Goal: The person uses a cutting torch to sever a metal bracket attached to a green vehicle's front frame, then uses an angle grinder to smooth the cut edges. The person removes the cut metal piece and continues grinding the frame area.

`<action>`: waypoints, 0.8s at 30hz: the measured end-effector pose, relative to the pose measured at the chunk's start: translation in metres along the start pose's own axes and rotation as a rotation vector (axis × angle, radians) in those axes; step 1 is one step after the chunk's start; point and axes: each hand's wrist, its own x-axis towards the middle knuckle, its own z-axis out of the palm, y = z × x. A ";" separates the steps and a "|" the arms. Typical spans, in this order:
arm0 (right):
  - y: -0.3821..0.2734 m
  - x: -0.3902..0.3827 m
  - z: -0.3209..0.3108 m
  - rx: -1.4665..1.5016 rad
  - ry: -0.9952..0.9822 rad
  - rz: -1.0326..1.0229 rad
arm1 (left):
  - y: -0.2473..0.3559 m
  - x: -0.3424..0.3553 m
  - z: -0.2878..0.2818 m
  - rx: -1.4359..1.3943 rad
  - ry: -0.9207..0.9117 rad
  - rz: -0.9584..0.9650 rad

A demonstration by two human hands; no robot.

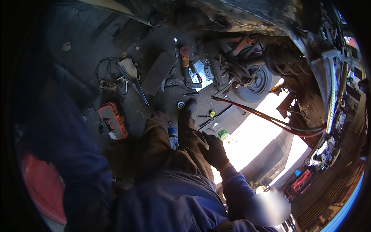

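Item: your right hand (215,153), low beside your trousers (191,145), fingers partly extended; grip cannot be told.
Left hand: out of view, state unknown; clear bottle with green label (222,133): nearest your right hand, on the floor just beyond it; farther out, red-orange case (113,120) to your left, angle grinder (185,61) ahead, wheel (253,86) and coil spring (286,58) to the right; step in hand: apparently a pause between handlings; next move: any floor pickup likely calls for you to bend, hand opened.
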 end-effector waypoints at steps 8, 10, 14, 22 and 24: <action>0.140 0.142 0.126 -0.075 -0.194 -0.214 | -0.163 -0.347 0.089 0.262 -0.602 -0.911; 0.166 0.207 0.141 -0.225 -0.215 -0.150 | -0.213 -0.397 0.110 0.339 -0.652 -0.855; 0.202 0.331 0.162 -0.120 -0.045 -0.131 | -0.300 -0.442 0.152 0.626 -0.502 -0.309; 0.233 0.515 0.233 -0.079 0.210 0.015 | -0.400 -0.422 0.169 0.353 -0.683 -0.024; 0.248 0.543 0.253 -0.136 0.242 0.046 | -0.401 -0.422 0.168 0.337 -0.701 -0.014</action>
